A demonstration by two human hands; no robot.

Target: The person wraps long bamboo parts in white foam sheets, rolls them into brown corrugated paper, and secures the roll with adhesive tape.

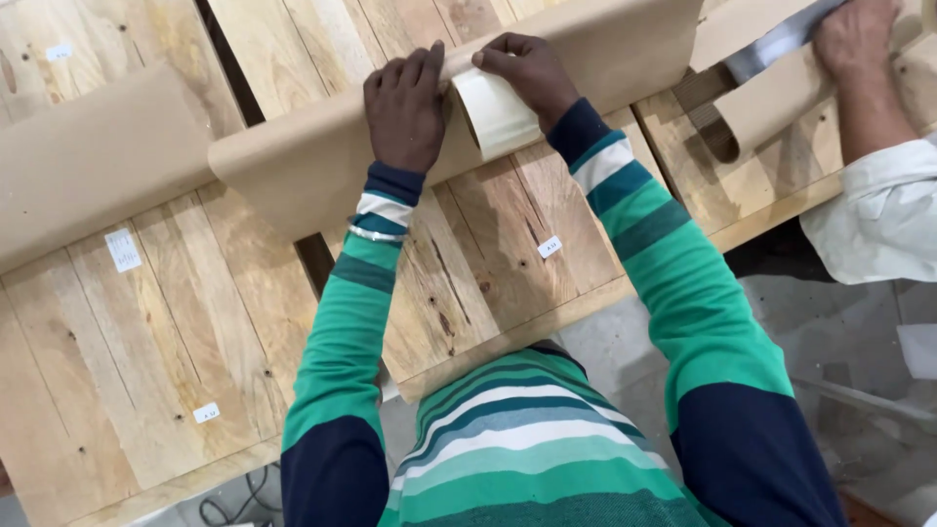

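Two hands pressed down on one long strip of brown paper that ran across the wooden counter from lower left to upper right, its long axis slanting up toward the far right corner of the view. The left hand lay flat on the paper's curled top, fingers spread and pointing away from the body, palm down, not closed around anything. The right hand sat just beside it, a little farther up the slant, with its fingertips hooked over the upper fold of the paper and its thumb side resting on a roll of pale tape. The tape lay between the two hands, touching both, its loose flat face turned toward the person and its width set across the paper's length. So the paper was directly beneath the hands, stretching away to either side, with more of it on the left than on the right; the right hand was the nearer one to the tape's free edge. Whether the tape had already stuck to the paper could not be told. Another sheet of brown paper lay at the left. At the upper right, another person's hand rested on a separate folded piece of brown paper.
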